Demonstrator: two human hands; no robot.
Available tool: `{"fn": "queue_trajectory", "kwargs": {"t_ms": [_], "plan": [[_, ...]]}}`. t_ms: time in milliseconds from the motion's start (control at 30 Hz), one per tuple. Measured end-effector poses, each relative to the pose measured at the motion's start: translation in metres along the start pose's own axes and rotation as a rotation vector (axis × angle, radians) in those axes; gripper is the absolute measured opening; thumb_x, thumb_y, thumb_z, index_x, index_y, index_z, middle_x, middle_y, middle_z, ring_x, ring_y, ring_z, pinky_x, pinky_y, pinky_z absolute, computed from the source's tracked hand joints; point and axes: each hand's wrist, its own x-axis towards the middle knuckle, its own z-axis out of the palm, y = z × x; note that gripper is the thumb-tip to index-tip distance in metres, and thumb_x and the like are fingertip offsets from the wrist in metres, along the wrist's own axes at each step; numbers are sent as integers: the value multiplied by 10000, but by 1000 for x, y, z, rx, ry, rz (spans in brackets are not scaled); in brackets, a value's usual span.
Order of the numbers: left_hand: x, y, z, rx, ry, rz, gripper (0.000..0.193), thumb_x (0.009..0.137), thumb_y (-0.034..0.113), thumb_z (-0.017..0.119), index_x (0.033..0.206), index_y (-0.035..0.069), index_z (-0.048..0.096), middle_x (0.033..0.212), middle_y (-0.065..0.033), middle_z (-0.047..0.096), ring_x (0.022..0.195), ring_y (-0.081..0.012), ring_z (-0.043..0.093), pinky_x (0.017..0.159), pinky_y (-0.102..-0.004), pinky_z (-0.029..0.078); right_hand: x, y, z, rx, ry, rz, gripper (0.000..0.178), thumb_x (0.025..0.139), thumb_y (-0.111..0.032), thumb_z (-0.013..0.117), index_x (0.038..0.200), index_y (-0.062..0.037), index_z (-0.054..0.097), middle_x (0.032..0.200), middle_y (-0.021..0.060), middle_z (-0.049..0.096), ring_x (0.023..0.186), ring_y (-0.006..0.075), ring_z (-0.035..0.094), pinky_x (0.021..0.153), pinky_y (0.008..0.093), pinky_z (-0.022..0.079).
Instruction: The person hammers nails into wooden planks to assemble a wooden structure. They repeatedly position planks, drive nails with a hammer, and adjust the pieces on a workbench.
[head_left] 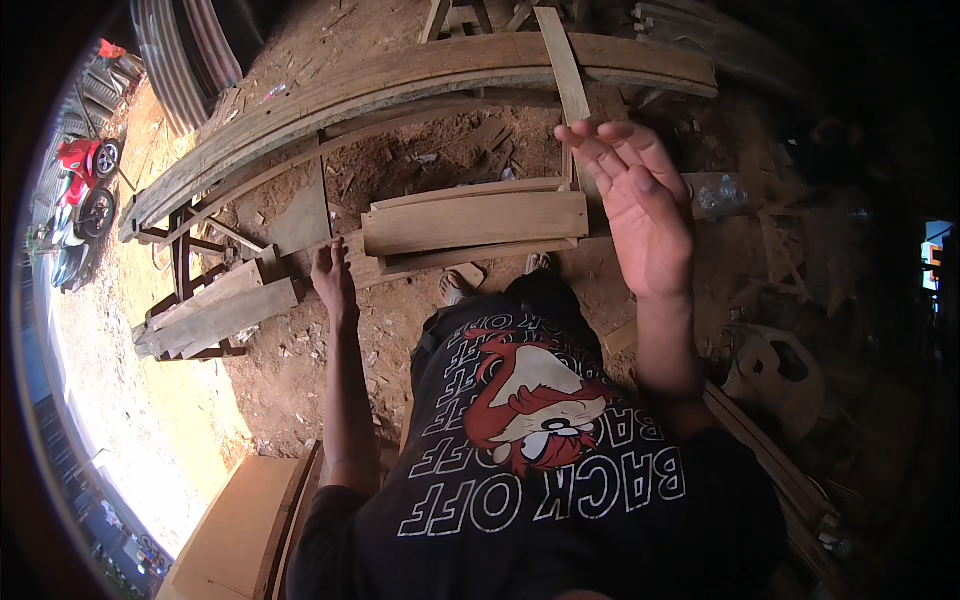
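Observation:
My right hand (pixel 645 215) is raised with its palm in view. Its fingers are stretched out, the thumb lies across the palm, and nothing is in it. Farther left and lower is my left hand (pixel 335 278), its fingers loosely bent and slightly apart, with no object visible in them. Between the hands, just beyond my feet, a short stack of pale wooden boards (pixel 475 222) lies crosswise. Neither hand appears to hold the boards. Past them runs a long wooden beam bench (pixel 400 72), with a narrow wooden strip (pixel 563 65) lying across it.
Lower planks on a stand (pixel 220 315) sit to the left. Wood scraps and shavings litter the dirt floor (pixel 275 375). A red motorcycle (pixel 78 185) and corrugated sheets (pixel 172 70) are at far left. A plastic bottle (pixel 722 192) lies right of my right hand.

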Motion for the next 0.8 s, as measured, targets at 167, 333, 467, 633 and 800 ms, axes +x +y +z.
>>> {"fn": "queue_trajectory", "kwargs": {"t_ms": [167, 333, 467, 633, 800], "plan": [[43, -28, 12, 138, -147, 18, 339, 1089, 340, 676, 1155, 13, 731, 1049, -120, 826, 997, -187, 765, 877, -335, 538, -55, 141, -74, -692, 644, 793, 853, 1028, -425, 718, 1715, -158, 288, 1730, 204, 328, 1547, 336, 421, 1256, 454, 346], [42, -39, 25, 169, -221, -18, 347, 1089, 304, 679, 1181, -29, 713, 1054, -133, 797, 961, -196, 753, 852, -342, 565, -98, 193, -106, -657, 611, 781, 878, 1030, -414, 704, 1730, -161, 238, 1747, 183, 317, 1560, 322, 407, 1263, 450, 339], [37, -40, 25, 202, -178, -35, 323, 1095, 264, 675, 1174, -49, 692, 1056, -107, 775, 948, -167, 722, 859, -328, 576, -90, 207, -117, -603, 603, 705, 868, 1026, -409, 699, 1724, -172, 242, 1725, 174, 349, 1564, 315, 395, 1268, 448, 331], [21, -41, 24, 98, -186, 31, 330, 1093, 278, 680, 1130, -50, 695, 1027, -79, 761, 936, -146, 697, 849, -338, 562, -81, 215, -124, -614, 612, 702, 835, 1017, -333, 729, 1703, -160, 286, 1694, 168, 400, 1550, 279, 408, 1255, 416, 337], [7, -16, 26, 203, -93, 89, 340, 1091, 293, 684, 1152, -40, 724, 1067, -92, 791, 970, -159, 720, 874, -330, 551, -85, 213, -123, -657, 636, 711, 839, 1013, -376, 709, 1709, -193, 279, 1697, 199, 381, 1553, 328, 406, 1248, 454, 355]]}}
